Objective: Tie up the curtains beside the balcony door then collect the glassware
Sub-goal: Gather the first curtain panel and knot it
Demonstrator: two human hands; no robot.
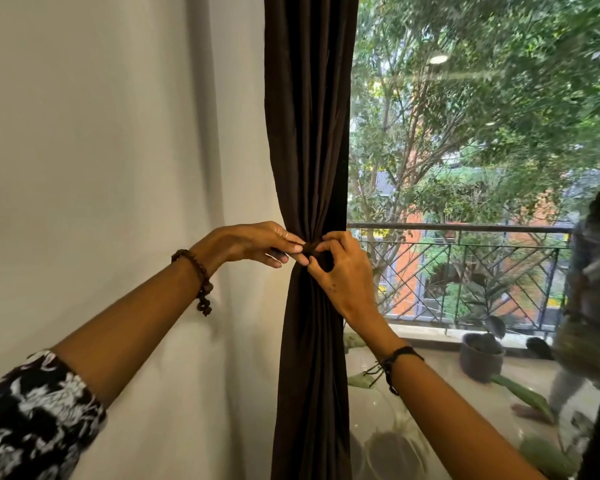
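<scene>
A dark brown curtain (309, 133) hangs between the white wall and the balcony glass, gathered narrow at mid-height. A dark tie-back (311, 247) of the same colour wraps the gathered part. My left hand (257, 242) comes in from the left and pinches the tie at the curtain's front. My right hand (340, 271) meets it from the right, thumb and fingers curled round the tie's knot. Most of the tie is hidden by my fingers. No glassware is in view.
A white wall (101, 168) fills the left. Through the glass lie a balcony railing (465, 271), a dark plant pot (480, 358) and trees. A person's faint reflection (593, 289) shows at the right edge of the glass.
</scene>
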